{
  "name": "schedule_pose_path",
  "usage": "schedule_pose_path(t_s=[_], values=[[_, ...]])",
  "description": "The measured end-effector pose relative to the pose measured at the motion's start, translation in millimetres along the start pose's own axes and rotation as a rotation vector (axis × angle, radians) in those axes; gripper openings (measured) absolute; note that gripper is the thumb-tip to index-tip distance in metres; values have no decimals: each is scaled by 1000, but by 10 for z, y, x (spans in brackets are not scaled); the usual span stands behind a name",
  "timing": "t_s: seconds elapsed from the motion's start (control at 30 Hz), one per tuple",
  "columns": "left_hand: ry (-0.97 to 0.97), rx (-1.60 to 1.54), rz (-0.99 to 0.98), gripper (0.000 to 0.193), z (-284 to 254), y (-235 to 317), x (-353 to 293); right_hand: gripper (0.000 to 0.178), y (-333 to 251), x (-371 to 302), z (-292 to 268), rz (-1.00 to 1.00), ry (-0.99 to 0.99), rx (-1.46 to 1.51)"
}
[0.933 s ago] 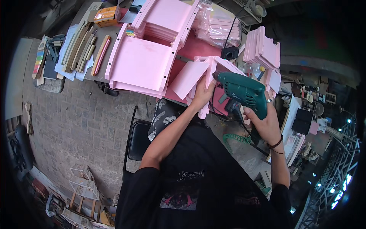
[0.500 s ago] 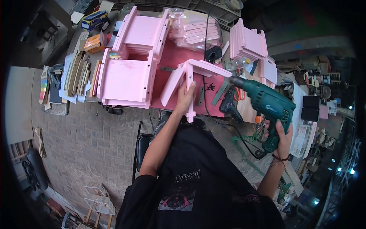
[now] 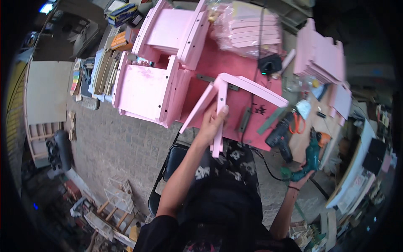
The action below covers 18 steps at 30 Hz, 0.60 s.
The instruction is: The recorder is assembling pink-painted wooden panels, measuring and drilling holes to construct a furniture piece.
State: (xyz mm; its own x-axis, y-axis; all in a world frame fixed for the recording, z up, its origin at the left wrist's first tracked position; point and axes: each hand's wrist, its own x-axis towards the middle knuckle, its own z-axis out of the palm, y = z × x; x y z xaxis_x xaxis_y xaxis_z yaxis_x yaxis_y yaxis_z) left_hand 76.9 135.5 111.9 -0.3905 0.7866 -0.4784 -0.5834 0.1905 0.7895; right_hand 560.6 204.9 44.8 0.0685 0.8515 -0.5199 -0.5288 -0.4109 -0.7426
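Observation:
My left hand (image 3: 213,122) is closed around one leg of a pink angled frame (image 3: 247,88), its other pieces spreading out above the front edge of the table. At the lower right, my right hand (image 3: 300,179) grips the handle of a green corded drill (image 3: 312,152). The drill's front end points away from me, beside the table's wooden right part. Its bit cannot be made out. A black cordless drill (image 3: 279,140) lies between the frame and the green drill, with orange-handled scissors (image 3: 299,122) next to it.
Stacked pink assembled pieces (image 3: 145,90) stand at the left of the red table top (image 3: 239,63). Plastic-wrapped pink parts (image 3: 252,31) lie at the back, near a black charger (image 3: 269,64). More pink panels (image 3: 317,52) are stacked at the right. A black chair (image 3: 174,161) stands before the table.
The green drill has gone down and away from the frame, turning to point forward in my right hand. My left hand still holds the frame. The whole view has shifted.

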Motion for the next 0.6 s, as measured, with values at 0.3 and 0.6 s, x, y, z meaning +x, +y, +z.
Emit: schedule_pose_path(t_s=[0.3, 0.6], values=[[-20, -39, -32, 30, 32, 138, -67, 69, 409, 359, -264, 7, -31, 398], [80, -107, -131, 25, 46, 108, -115, 64, 677, 322, -53, -399, 615, -817]])
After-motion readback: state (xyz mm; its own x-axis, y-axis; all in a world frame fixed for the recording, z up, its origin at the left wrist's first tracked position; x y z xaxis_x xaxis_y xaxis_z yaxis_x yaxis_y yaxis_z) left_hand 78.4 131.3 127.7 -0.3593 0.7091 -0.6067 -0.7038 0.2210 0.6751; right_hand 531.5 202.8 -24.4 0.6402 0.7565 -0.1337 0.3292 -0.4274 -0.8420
